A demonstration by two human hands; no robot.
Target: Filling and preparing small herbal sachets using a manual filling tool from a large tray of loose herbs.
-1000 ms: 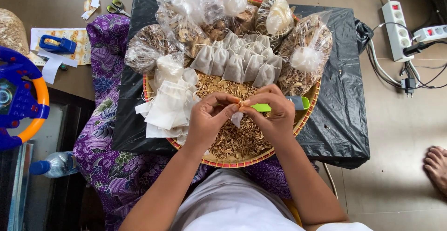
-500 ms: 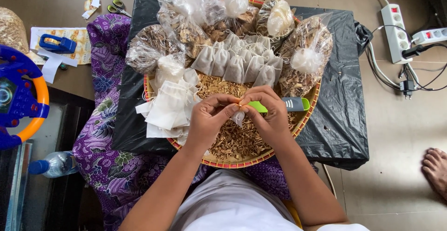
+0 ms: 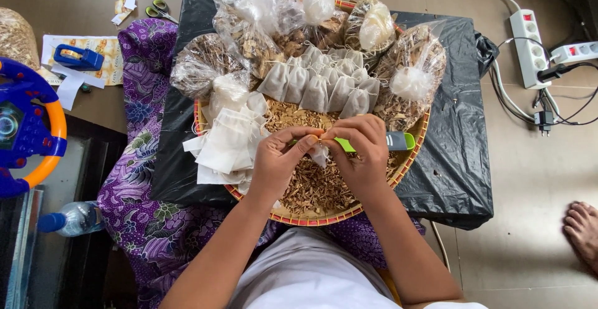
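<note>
Unmoved: two hands (image 3: 321, 156), perhaps one sachet (image 3: 320, 154).

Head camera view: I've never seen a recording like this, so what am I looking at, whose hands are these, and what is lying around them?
There is no machine here. A camera worn on a person's head looks straight down at their own two bare hands. The left hand and right hand meet over a round woven tray of dried shredded plant pieces, pinching a small white pouch. The right hand also holds a green-handled scoop. On the tray lie a row of filled pouches, a stack of empty ones and clear plastic bags of dried material. Someone else's bare foot shows at the right edge.
</note>
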